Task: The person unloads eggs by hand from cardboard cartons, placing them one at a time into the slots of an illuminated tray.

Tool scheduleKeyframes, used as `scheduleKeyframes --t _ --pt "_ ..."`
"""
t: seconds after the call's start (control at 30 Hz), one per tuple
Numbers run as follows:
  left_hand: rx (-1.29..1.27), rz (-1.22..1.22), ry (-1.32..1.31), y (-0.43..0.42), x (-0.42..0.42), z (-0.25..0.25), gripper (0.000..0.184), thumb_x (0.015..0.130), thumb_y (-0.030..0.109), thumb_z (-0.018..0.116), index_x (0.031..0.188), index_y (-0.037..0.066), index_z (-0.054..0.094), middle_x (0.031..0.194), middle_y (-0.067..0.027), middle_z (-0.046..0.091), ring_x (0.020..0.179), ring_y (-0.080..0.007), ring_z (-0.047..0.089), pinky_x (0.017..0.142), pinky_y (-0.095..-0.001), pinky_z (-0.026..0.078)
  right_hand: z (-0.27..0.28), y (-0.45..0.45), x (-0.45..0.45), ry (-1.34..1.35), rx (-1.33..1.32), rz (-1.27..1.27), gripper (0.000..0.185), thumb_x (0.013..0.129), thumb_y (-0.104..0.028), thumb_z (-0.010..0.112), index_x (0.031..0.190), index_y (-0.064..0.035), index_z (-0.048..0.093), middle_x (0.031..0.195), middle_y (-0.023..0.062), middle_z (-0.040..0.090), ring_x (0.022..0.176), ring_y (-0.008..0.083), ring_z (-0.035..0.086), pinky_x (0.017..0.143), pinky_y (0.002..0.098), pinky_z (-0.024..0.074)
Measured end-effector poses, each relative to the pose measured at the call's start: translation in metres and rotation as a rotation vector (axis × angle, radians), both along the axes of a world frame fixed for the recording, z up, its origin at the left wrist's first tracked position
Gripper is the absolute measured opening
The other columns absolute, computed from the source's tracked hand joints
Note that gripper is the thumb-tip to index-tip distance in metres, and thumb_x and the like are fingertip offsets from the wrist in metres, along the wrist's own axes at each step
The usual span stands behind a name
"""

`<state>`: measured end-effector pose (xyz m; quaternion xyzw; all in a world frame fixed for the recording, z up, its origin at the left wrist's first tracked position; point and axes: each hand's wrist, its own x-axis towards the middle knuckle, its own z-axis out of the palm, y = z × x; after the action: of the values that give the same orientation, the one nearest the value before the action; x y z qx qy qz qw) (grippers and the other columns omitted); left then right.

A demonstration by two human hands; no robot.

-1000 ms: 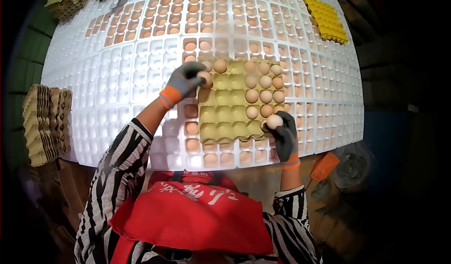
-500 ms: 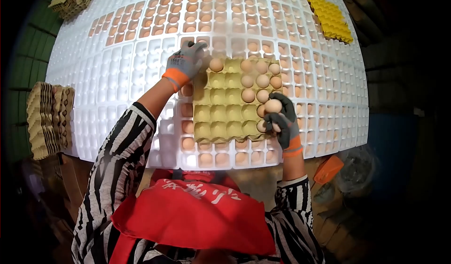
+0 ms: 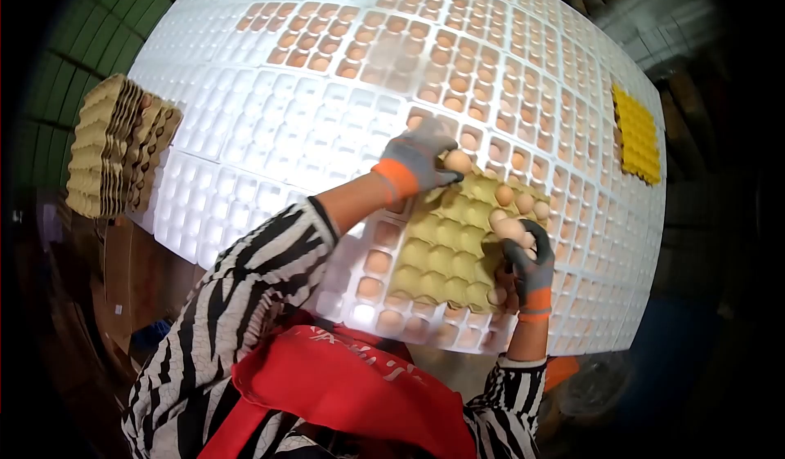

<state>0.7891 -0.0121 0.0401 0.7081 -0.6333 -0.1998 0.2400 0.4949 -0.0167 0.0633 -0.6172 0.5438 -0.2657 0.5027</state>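
Observation:
My left hand [image 3: 421,158], in a grey glove with an orange cuff, has its fingers around a brown egg [image 3: 458,161] at the upper left corner of the yellowish pulp tray [image 3: 446,242]. At the tray's right side my right hand [image 3: 530,255], gloved in dark grey, is closed on eggs [image 3: 509,228]; its palm and part of the tray behind it are hidden. Several eggs [image 3: 524,203] sit in the tray's upper right cups, while the cups at its left and middle hold none. The pulp tray lies on top of white foam trays [image 3: 343,124].
Stacked pulp trays [image 3: 106,152] stand at the table's left edge. A yellow tray [image 3: 636,134] lies at the far right. Rows of eggs [image 3: 459,84] fill many white compartments beyond the hands. A red apron [image 3: 352,389] and an orange object [image 3: 561,371] are near the front edge.
The view has turned, shifting the table rightward and down. My left hand has closed on the egg at the tray's corner. My right hand has gathered more eggs from the right side.

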Motion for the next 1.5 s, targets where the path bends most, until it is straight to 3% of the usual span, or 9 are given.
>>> scheduleKeyframes --t 0.1,0.23,0.47,0.6,0.73,0.87,0.9,1.1,1.5 --pt "-0.137 0.292 0.287 0.033 0.087 -0.017 0.054 0.075 0.036 0.085 0.117 0.005 0.071 0.119 -0.0150 0.062 0.108 -0.0308 0.063 0.094 -0.0384 0.052 0.008 -0.013 0.051 -0.201 0.156 0.041 0.040 0.082 -0.013 0.076 0.118 -0.0036 0.063 0.110 0.0065 0.066 0.095 0.0188 0.063 0.084 0.0337 0.0528" --pt "-0.206 0.597 -0.051 0.067 0.224 -0.060 0.051 0.074 0.036 0.084 0.118 0.013 0.070 0.124 -0.0114 0.058 0.101 -0.0305 0.066 0.088 -0.0401 0.055 -0.020 -0.024 0.191 -0.036 -0.246 0.271 0.047 0.077 -0.015 0.079 0.120 -0.0065 0.062 0.114 0.0087 0.064 0.101 0.0243 0.062 0.086 0.0379 0.0521" --pt "0.293 0.355 -0.326 0.042 0.276 -0.065 0.048 0.083 0.041 0.076 0.126 0.022 0.065 0.131 -0.0117 0.055 0.110 -0.0313 0.064 0.088 -0.0431 0.055 -0.076 -0.040 0.388 0.611 -0.615 0.460 0.040 0.083 -0.033 0.072 0.119 -0.0169 0.065 0.133 0.0133 0.057 0.112 0.0341 0.063 0.090 0.0430 0.0530" --pt "0.112 0.316 -0.324 0.056 0.303 -0.070 0.040 0.092 0.036 0.065 0.130 0.023 0.063 0.131 -0.0110 0.060 0.110 -0.0303 0.064 0.087 -0.0415 0.055 -0.112 -0.054 0.379 0.130 -0.382 0.306 0.032 0.091 -0.021 0.068 0.122 -0.0157 0.070 0.123 0.0142 0.065 0.116 0.0317 0.062 0.095 0.0403 0.0509" --pt "-0.431 0.402 0.107 0.056 0.336 -0.089 0.043 0.090 0.009 0.060 0.132 0.016 0.063 0.125 -0.0137 0.064 0.117 -0.0371 0.057 0.099 -0.0439 0.049 -0.114 -0.071 0.361 -0.283 0.048 0.104 0.029 0.098 -0.011 0.062 0.126 -0.0058 0.066 0.091 0.0004 0.068 0.063 0.0039 0.054 0.053 0.0199 0.0423" --pt "-0.408 0.343 -0.234 0.056 0.348 -0.138 0.041 0.090 0.008 0.056 0.128 0.021 0.065 0.127 -0.0056 0.065 0.126 -0.0266 0.056 0.118 -0.0518 0.024 -0.132 -0.078 0.357 -0.094 -0.727 0.061 0.039 0.093 0.003 0.056 0.128 -0.0101 0.064 0.105 0.0052 0.065 0.095 0.0173 0.061 0.083 0.0342 0.0523" --pt "-0.483 0.288 -0.270 0.056 0.352 -0.145 0.042 0.090 0.008 0.055 0.129 0.019 0.065 0.129 -0.0058 0.065 0.127 -0.0267 0.056 0.118 -0.0527 0.025 -0.138 -0.078 0.349 0.174 -0.847 0.223 0.033 0.093 -0.003 0.058 0.124 -0.0095 0.066 0.129 0.0155 0.061 0.125 0.0343 0.052 0.106 0.0454 0.0429" --pt "-0.437 0.233 -0.419 0.049 0.371 -0.170 0.042 0.096 0.008 0.053 0.136 0.018 0.061 0.139 -0.0081 0.061 0.131 -0.0283 0.054 0.116 -0.0488 0.029 -0.073 -0.008 0.290 -0.046 -0.527 0.150 0.040 0.090 -0.009 0.066 0.130 -0.0111 0.062 0.131 0.0156 0.061 0.124 0.0357 0.053 0.106 0.0449 0.0427" --pt "-0.267 -0.374 0.355 0.104 -0.060 -0.021 0.051 0.079 0.020 0.077 0.126 0.008 0.064 0.122 -0.0149 0.063 0.109 -0.0352 0.061 0.094 -0.0451 0.051 -0.005 0.088 -0.114 0.777 -0.462 0.232 0.049 0.083 -0.011 0.069 0.131 -0.0118 0.061 0.131 0.0102 0.062 0.115 0.0345 0.058 0.097 0.0436 0.0485"
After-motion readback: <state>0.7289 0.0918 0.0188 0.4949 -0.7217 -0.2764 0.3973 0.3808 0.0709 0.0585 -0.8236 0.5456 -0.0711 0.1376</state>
